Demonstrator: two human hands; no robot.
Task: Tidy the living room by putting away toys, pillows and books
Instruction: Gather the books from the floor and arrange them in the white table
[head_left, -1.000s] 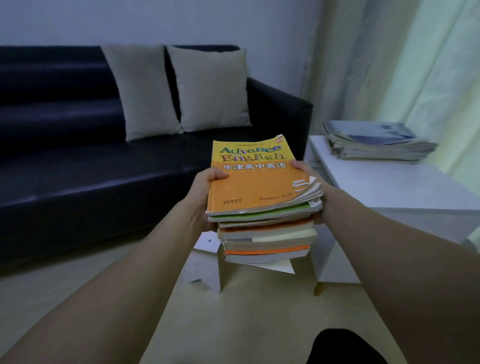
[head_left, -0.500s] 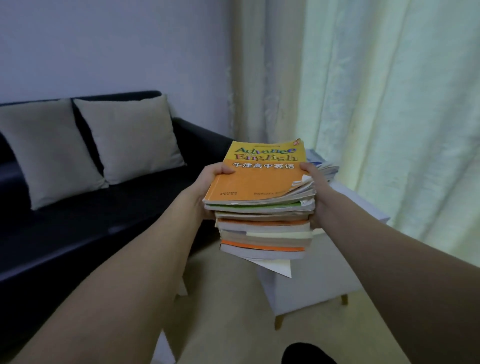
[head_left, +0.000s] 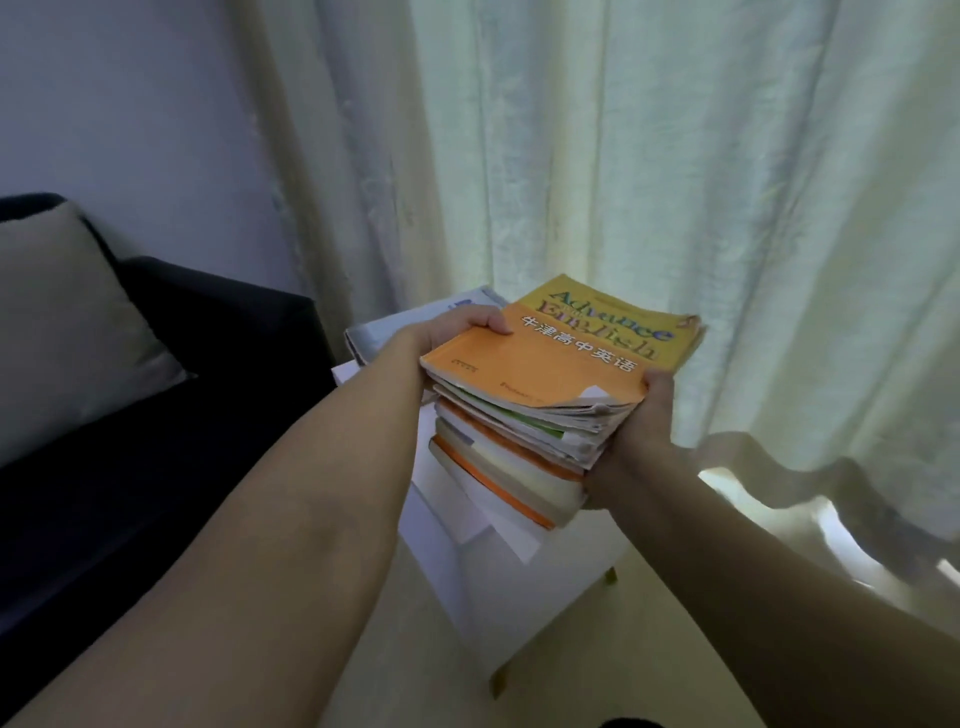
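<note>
A: Nearest first. Two bare forearms reach out from the bottom edge. Left hand (head_left: 457, 332) grips the far-left side of a stack of books (head_left: 524, 431), thumb curled over the top cover. Right hand (head_left: 641, 431) clamps the near-right side, thumb on the cover's corner; its fingers are hidden beneath, so I cannot tell how they lie.

B: And the stack itself?

A: Held in the air between both hands, tilted, over a white surface (head_left: 498, 577). Top book (head_left: 561, 353) is orange and yellow, its cover dog-eared. The lower ones are fanned out of line, and a loose white sheet pokes out at the bottom.

B: Beyond it?

A: An older pile of papers (head_left: 405, 327) lies on the far-left part of the surface, partly behind the left wrist. Dark sofa (head_left: 171, 405) to the left with a beige pillow (head_left: 62, 332) against its back. Pale curtain (head_left: 675, 156) behind everything, its hem close to the right arm.

B: Your read on the step?

A: Setting the books down, I judge. To do it well: level the stack before lowering, keep both thumbs pressing on the cover so the fanned books do not slide, land the bottom edge on bare surface beside the papers, then draw the under-fingers out one side at a time. Watch the loose sheet and the curtain hem.
</note>
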